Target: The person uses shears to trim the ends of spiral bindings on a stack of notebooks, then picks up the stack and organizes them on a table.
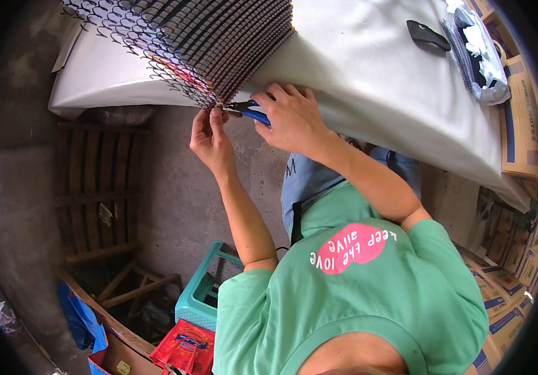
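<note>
A tall stack of spiral-bound notebooks [219,47] with dark coils lies at the edge of the white-covered table [356,69]. My left hand [214,140] pinches the near lower corner of the stack, thumb and fingers closed at a coil end. Blue-handled pliers [258,115] are gripped in my right hand [294,119]. Their jaws point left and meet the coil ends beside my left fingertips. The exact spot between the jaws is too small to make out.
A black computer mouse [428,35] and a plastic-wrapped bundle [481,56] lie at the table's right. Cardboard boxes [519,119] stand beyond. Below left are a wooden slatted frame [97,187], a teal plastic stool [197,300] and a red packet [186,347].
</note>
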A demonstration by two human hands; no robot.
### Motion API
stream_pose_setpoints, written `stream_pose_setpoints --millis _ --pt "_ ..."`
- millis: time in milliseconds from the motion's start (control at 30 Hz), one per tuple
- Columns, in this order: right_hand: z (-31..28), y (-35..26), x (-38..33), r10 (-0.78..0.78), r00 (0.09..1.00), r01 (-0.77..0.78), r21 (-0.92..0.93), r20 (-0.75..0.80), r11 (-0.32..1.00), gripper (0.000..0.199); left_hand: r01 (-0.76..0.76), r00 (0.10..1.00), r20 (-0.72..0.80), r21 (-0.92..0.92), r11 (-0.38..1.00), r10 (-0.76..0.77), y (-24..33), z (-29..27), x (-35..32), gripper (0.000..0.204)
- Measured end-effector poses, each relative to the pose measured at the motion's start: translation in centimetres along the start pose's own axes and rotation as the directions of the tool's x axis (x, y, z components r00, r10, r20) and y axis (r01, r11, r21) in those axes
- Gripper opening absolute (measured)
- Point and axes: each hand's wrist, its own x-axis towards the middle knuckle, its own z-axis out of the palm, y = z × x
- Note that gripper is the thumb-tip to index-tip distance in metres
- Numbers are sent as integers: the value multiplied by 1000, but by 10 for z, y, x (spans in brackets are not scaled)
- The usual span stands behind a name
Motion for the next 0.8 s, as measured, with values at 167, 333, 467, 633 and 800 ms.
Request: stream_pose_setpoints --millis 167,333,467,633,800 --pt "2 3 0 -17 999 17 -11 -38 1000 34 6 1000 4 -1 1000 -6 1 1 -1 20" --pt "2 2 1 33 999 -34 19 37 999 37 5 1000 5 -6 1000 -5 1 1 -1 20" --pt "2 5 5 8 998 -10 38 62 999 35 3 1000 6 10 1000 -3 2 3 -1 20" --pt "4 5 2 4 1000 -4 19 -13 1000 34 10 1000 13 20 1000 -10 1 1 -1 21" --pt "5 7 4 17 998 -22 86 62 996 32 13 1000 17 26 1000 -13 2 1 -1 21"
